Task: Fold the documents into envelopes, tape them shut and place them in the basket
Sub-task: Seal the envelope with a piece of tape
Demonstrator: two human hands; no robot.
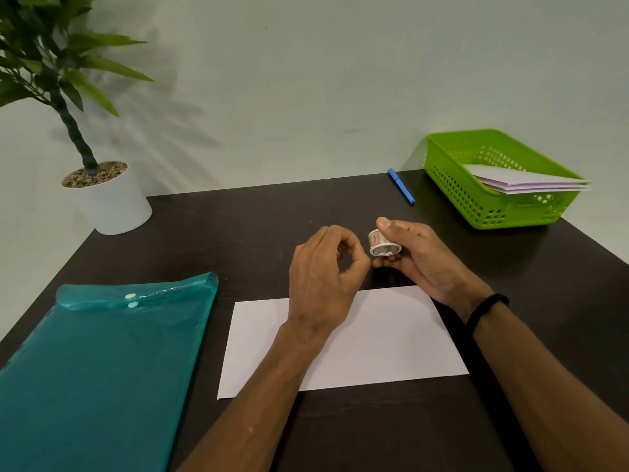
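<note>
Sideways, tape roll (384, 244) in right hand (420, 253).

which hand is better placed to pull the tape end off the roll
Left. The right hand already grips the tape roll, while the left hand hovers beside it, fingers curled and apparently free.

A dark worktop (238, 226) stands against a pale green wall (306, 80). Soft leaf shadows fall across the wall.
</note>
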